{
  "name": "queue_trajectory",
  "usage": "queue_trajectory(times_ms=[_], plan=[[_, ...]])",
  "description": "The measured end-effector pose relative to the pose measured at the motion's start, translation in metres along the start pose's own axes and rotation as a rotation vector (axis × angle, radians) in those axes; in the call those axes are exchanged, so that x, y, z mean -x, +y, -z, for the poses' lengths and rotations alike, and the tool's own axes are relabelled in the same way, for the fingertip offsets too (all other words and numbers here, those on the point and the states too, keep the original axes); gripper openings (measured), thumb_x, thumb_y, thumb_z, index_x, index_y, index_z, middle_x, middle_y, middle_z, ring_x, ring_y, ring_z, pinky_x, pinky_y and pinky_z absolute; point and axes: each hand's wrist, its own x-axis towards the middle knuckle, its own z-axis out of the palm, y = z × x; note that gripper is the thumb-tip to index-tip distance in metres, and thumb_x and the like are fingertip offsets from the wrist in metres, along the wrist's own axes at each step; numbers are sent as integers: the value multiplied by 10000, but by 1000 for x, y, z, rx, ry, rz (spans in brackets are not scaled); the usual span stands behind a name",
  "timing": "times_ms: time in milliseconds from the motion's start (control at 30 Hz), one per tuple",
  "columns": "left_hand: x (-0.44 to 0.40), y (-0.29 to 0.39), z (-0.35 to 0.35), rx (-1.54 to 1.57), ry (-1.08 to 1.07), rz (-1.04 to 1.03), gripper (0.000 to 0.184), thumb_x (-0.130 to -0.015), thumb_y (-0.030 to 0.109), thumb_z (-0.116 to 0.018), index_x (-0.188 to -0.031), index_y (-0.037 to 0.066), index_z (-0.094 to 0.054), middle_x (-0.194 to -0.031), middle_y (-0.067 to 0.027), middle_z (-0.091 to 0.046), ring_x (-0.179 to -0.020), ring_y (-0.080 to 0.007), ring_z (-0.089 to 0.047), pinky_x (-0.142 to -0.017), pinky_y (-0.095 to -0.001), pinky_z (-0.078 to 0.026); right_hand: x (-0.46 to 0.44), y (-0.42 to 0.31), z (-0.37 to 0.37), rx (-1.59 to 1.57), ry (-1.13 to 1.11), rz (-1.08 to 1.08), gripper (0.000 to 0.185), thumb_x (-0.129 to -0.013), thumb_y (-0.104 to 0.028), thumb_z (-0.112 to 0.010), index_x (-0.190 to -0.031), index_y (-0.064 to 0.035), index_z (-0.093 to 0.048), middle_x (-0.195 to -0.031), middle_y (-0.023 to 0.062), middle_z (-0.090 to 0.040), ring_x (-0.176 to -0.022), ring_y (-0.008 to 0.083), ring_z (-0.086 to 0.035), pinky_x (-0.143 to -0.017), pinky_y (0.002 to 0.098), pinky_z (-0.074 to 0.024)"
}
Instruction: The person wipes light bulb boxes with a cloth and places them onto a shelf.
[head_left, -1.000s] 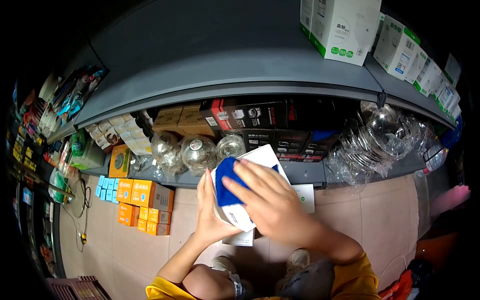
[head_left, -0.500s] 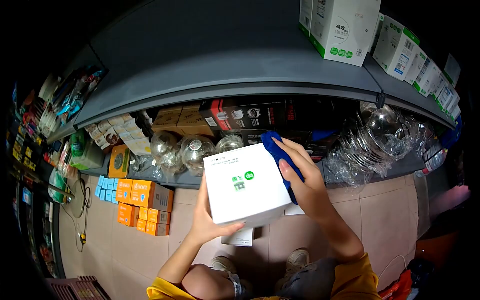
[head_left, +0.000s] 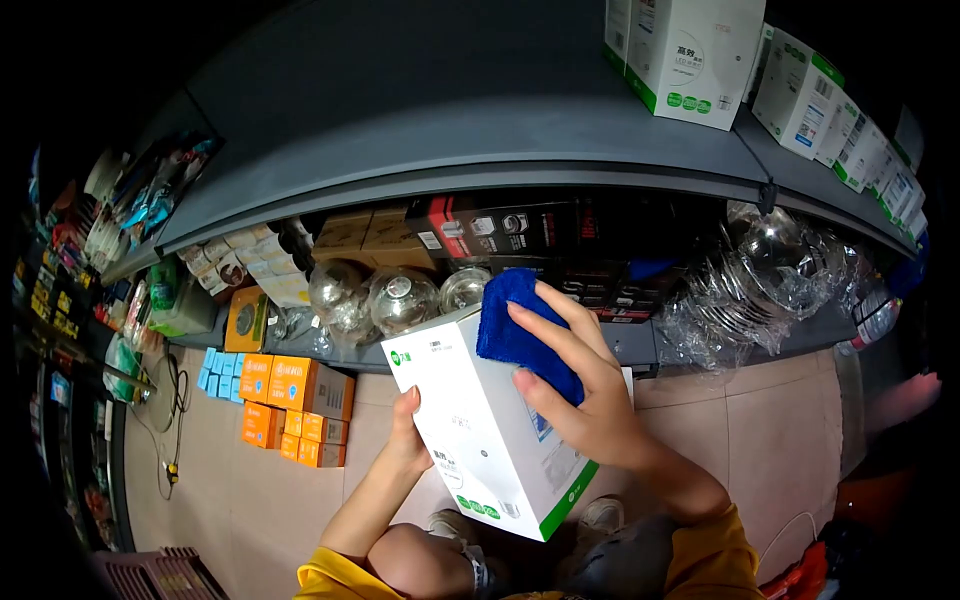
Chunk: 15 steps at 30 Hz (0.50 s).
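Observation:
A white LED bulb box (head_left: 450,420) with green trim is held tilted above my knees, its printed front and one side in view. My left hand (head_left: 408,440) grips its left edge, thumb on the front face. In my right hand (head_left: 590,395) is a blue cloth (head_left: 520,335), pressed against the upper part of the box's right side. The fingers lie over the cloth. The box's underside and far side are hidden.
A grey shelf (head_left: 420,110) spans the front, carrying similar white-green boxes (head_left: 690,70) at right. Below it sit glass-like globes (head_left: 402,298), dark cartons (head_left: 500,225) and plastic-wrapped metal discs (head_left: 730,290). Orange boxes (head_left: 325,390) and small blue boxes (head_left: 220,375) stand on the floor.
The box has been turned from its plain white end to show its printed front and side. The cloth has moved left and down slightly, still against the box.

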Motion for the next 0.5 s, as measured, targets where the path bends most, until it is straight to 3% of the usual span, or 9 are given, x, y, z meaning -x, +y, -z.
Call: queue_trajectory(times_ms=[200, 333, 500], plan=[[4, 9, -27, -112, 65, 33, 803, -736, 481, -604, -1306, -9, -320, -1240, -193, -466, -1118, -297, -501, -931, -405, -429, 1, 3, 0, -97, 31, -21, 390, -811, -104, -586, -1188, -19, -534, -1273, 210, -429, -1137, 322, -444, -957, 375, -345], [6, 8, -33, -136, 108, 33, 765, -740, 423, -613, -1290, -23, -324, -1216, -197, -473, -1123, -297, -494, -939, -396, -418, 3, -3, 1, 46, 64, 0, 392, -807, -88, -585, -1189, -21, -532, -1266, 214, -426, -1126, 319, -447, -952, 368, -347], [3, 7, -28, -193, 80, -6, 720, -750, 352, -623, -1280, -30, -320, -1191, -181, -481, -1104, -257, -496, -932, -363, -410, 5, -1, 1, 273, 117, 189, 419, -766, -64, -609, -1181, -47, -548, -1264, 183, -436, -1063, 301, -442, -914, 354, -349]])
